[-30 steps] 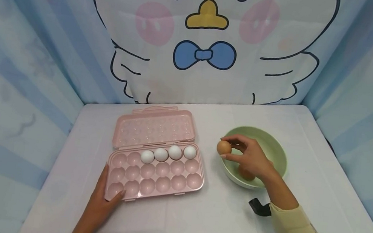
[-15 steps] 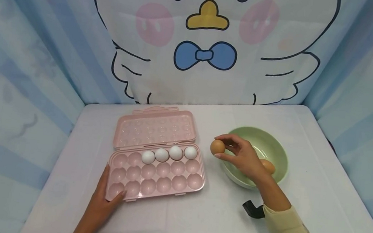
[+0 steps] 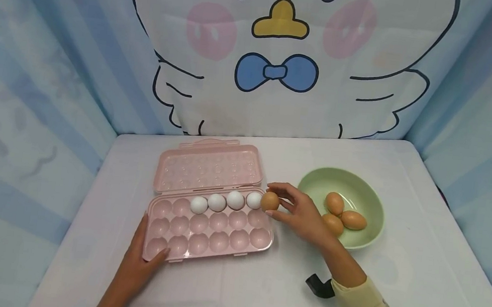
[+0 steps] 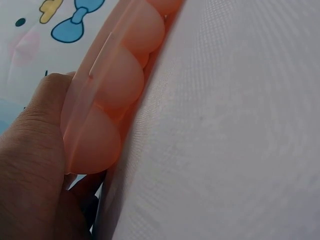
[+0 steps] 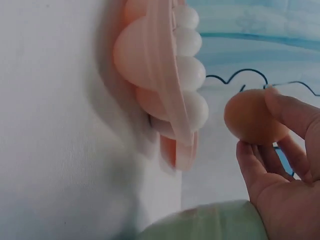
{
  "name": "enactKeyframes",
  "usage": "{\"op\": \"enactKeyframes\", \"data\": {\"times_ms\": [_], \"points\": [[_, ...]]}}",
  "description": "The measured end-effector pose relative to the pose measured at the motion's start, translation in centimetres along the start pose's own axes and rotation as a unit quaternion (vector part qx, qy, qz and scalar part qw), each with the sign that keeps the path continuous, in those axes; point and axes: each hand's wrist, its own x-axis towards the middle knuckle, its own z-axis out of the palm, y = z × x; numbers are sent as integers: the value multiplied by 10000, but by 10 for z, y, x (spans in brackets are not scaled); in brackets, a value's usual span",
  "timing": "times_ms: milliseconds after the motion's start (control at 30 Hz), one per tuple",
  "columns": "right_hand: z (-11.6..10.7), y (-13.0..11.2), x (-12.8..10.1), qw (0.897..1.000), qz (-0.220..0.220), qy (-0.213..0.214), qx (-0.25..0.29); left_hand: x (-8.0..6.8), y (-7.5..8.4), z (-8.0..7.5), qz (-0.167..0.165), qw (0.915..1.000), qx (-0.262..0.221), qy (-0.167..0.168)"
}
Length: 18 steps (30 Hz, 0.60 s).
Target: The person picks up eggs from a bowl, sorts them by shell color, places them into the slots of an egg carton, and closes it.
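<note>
My right hand pinches a brown egg between thumb and fingertips. In the head view the egg overlaps the right end of the pink egg box, next to the last white egg. The right wrist view has this brown egg held up above the level of the tray. Several white eggs fill part of the box's back row; the other cups hold nothing. My left hand grips the box's front left corner, its thumb over the rim in the left wrist view.
A green bowl with three brown eggs stands to the right. The box's lid lies folded back behind it. A black piece sits at the right sleeve. A cartoon-printed cloth hangs behind the table.
My right hand has carried the brown egg left from over the green bowl to the box's right end, uncovering the bowl's eggs. My left hand keeps its grip on the box.
</note>
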Motion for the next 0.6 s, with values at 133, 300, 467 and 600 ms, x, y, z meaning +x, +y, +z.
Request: {"op": "enactKeyframes", "data": {"times_ms": [133, 300, 467, 600], "points": [[9, 0, -1, 9999, -74, 82, 5, 0, 0, 0, 41, 10000, -22, 37], [21, 8, -5, 9998, -43, 64, 181, 1, 1, 1, 35, 10000, -24, 40], [31, 18, -12, 9993, 52, 219, 294, 1, 3, 0, 14, 10000, -43, 5], [38, 25, -16, 9990, -4, 439, 5, 0, 5, 0, -78, 10000, 19, 3]]}}
